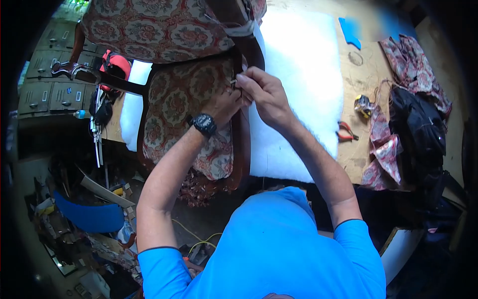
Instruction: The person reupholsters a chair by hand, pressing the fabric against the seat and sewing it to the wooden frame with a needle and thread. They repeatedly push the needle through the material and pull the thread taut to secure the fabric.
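Observation:
A dark wooden armchair (241,149) with patterned floral upholstery lies on the work table, on white padding. My right hand (266,94) is closed, thumb and index finger pinching a small light-coloured piece (233,81) beside the chair's frame. Close against it, my left hand (226,103), below a black wristwatch (204,124), has its fingers bent together at the edge of the floral seat (174,99). What the left fingers hold is too small to make out. The chair's floral backrest (154,30) is at the top.
On the table (356,164) at right are red-handled pliers (347,131), a yellow tape measure (363,105), floral fabric scraps (383,149) and a black bag (418,124). White padding (298,65) extends under the right arm. Metal lockers (55,65) stand at left; clutter and a blue curved panel (89,212) lie below.

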`<action>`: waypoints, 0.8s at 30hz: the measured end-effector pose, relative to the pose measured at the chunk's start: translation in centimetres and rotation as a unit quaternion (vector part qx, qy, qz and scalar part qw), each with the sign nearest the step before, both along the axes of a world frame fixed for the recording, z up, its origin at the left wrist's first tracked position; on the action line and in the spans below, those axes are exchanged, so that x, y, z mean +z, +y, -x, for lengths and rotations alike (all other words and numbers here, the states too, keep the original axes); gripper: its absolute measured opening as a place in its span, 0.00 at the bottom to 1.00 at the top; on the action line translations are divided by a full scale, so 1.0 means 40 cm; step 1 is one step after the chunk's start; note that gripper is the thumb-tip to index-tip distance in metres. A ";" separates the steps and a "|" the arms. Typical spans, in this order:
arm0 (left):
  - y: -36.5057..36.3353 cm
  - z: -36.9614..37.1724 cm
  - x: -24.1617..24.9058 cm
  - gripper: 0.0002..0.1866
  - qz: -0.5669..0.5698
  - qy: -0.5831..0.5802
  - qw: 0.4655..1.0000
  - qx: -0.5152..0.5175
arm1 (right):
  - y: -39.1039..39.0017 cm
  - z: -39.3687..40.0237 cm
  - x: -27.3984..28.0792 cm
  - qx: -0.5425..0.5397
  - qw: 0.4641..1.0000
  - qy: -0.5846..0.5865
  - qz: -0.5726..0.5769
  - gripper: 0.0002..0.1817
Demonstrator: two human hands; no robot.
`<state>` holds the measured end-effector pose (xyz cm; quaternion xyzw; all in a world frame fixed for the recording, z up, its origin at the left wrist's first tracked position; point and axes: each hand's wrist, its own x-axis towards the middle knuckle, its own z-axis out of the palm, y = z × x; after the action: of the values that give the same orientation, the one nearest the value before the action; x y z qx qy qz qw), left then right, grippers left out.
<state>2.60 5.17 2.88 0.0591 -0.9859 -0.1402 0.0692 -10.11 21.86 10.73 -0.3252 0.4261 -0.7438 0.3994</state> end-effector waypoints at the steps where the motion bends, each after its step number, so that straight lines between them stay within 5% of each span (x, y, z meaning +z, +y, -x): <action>1: -0.001 0.001 0.001 0.11 0.008 0.010 1.000 0.007 | -0.004 -0.003 -0.002 -0.008 1.000 0.020 -0.009 0.13; 5: 0.004 0.015 0.024 0.11 -0.001 0.035 0.999 0.000 | -0.017 -0.017 -0.013 -0.014 0.998 0.047 -0.034 0.13; 9: 0.020 -0.030 0.062 0.13 0.033 -0.080 0.996 0.018 | -0.009 -0.038 -0.015 -0.020 0.999 0.021 -0.023 0.14; 13: 0.082 -0.148 0.082 0.13 -0.099 0.032 0.981 0.163 | 0.022 -0.033 -0.049 -0.022 0.998 0.051 -0.016 0.16; 15: 0.116 -0.261 0.075 0.15 -0.134 -0.010 0.966 0.220 | 0.034 -0.047 -0.061 -0.033 0.996 0.073 -0.041 0.17; 17: 0.210 -0.377 0.114 0.14 -0.301 -0.047 0.907 0.289 | 0.045 -0.060 -0.060 -0.045 0.990 0.110 -0.079 0.17; 20: 0.349 -0.525 0.056 0.14 -0.296 -0.078 0.889 0.340 | 0.033 -0.085 -0.074 -0.025 0.991 0.114 -0.066 0.18; 24: 0.466 -0.538 -0.029 0.12 -0.278 0.026 0.869 0.408 | -0.009 -0.130 -0.084 0.012 0.993 0.101 -0.067 0.17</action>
<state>24.12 23.80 1.74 0.4688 -0.7924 -0.3692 0.1264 -4.90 21.49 7.39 -0.3764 0.5088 -0.6722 0.3842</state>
